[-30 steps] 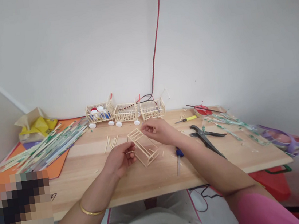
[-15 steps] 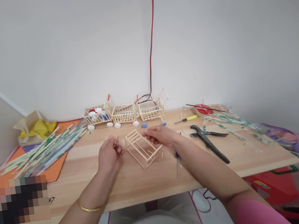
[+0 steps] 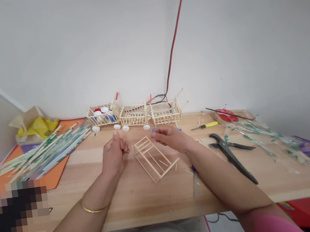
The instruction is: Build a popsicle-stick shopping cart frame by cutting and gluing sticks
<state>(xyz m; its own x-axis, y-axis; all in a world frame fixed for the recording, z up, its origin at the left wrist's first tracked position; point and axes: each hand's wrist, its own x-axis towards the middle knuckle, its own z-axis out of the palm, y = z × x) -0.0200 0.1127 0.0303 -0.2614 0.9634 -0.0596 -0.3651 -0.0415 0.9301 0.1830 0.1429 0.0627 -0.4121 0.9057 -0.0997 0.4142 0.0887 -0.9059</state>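
A small open frame of thin wooden sticks lies tilted on the wooden table between my hands. My left hand is just left of it, fingers curled into a loose fist with the thumb up; what it pinches, if anything, is hidden. My right hand hovers at the frame's far right corner with fingers drawn together, and I cannot make out what they hold. Loose short sticks lie around the frame.
Three stick-built carts with bottle-cap wheels stand along the wall. A pile of chopsticks in wrappers covers the orange mat on the left. Black pliers, a yellow screwdriver and torn wrappers lie on the right. A red wire hangs down the wall.
My left hand let go of the frame, moved left and up and curled shut. The frame now rests on the table. My right hand lowered slightly. The view shifted left.
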